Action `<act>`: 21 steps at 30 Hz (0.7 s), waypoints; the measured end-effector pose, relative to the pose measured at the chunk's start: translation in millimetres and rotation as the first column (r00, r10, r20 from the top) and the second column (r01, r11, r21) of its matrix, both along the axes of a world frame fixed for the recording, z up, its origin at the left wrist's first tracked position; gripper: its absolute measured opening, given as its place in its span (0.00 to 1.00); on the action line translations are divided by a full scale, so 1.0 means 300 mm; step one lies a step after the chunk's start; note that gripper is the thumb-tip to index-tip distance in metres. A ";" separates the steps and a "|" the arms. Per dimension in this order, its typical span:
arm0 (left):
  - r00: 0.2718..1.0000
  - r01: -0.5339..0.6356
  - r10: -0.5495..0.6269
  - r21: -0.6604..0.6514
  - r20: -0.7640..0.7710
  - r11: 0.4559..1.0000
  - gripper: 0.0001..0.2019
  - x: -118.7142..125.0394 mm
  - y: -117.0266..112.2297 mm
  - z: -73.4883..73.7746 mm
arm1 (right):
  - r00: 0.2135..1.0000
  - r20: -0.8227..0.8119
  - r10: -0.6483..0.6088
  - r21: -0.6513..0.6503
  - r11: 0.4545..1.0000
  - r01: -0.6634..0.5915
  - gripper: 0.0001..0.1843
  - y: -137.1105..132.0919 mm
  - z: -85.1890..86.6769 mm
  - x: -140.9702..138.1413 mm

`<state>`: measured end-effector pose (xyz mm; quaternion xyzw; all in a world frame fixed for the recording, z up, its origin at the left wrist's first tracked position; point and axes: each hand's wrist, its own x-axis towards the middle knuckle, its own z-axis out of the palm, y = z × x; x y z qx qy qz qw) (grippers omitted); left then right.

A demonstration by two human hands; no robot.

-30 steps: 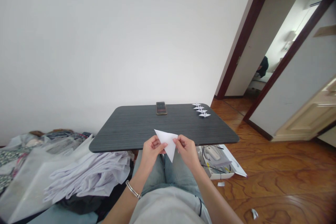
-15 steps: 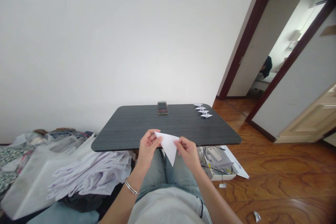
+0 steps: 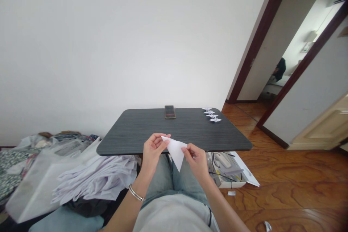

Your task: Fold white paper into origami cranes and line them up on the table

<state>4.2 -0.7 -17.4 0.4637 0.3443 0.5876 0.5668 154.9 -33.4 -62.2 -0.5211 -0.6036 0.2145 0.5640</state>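
Left hand (image 3: 152,148): it pinches the white paper (image 3: 176,151) near its upper left corner, with the thumb on the front face and the fingers mostly behind.
Right hand (image 3: 198,158): it pinches the same paper near the upper right corner, the thumb lying on the face, the other fingers curled.
White paper: it is folded into a triangle with one point downward, held in the air between both hands, by the near edge of the table (image 3: 136,134). How many layers it has, I cannot tell.
Folding: this seems to be the step in hand. It would be good to match corners and edges exactly first, and only then press the crease, from the middle outward.
Pinch: better light than strong, because thin paper probably wrinkles when both sides are pulled.
Table: its flat dark top could give firm support for a sharp crease.
Paper birds (image 3: 215,120): four stand in a row near the far right corner, well apart from the hands.
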 end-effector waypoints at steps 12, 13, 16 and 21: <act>0.998 0.047 -0.048 -0.029 -0.039 0.998 0.13 0.000 -0.005 0.001 | 0.987 -0.139 0.083 -0.040 0.995 -0.090 0.18 0.013 -0.015 0.003; 0.998 0.047 -0.048 -0.029 -0.041 0.998 0.13 0.000 -0.004 0.000 | 0.986 -0.143 0.083 -0.039 0.995 -0.090 0.18 0.013 -0.015 0.003; 0.997 0.054 -0.055 -0.035 -0.047 0.998 0.14 0.001 -0.004 -0.004 | 0.986 -0.144 0.083 -0.037 0.995 -0.089 0.18 0.012 -0.015 0.004; 0.997 0.066 -0.068 -0.043 -0.041 0.997 0.15 0.002 -0.003 -0.008 | 0.986 -0.149 0.074 -0.039 0.996 -0.081 0.18 0.012 -0.018 0.007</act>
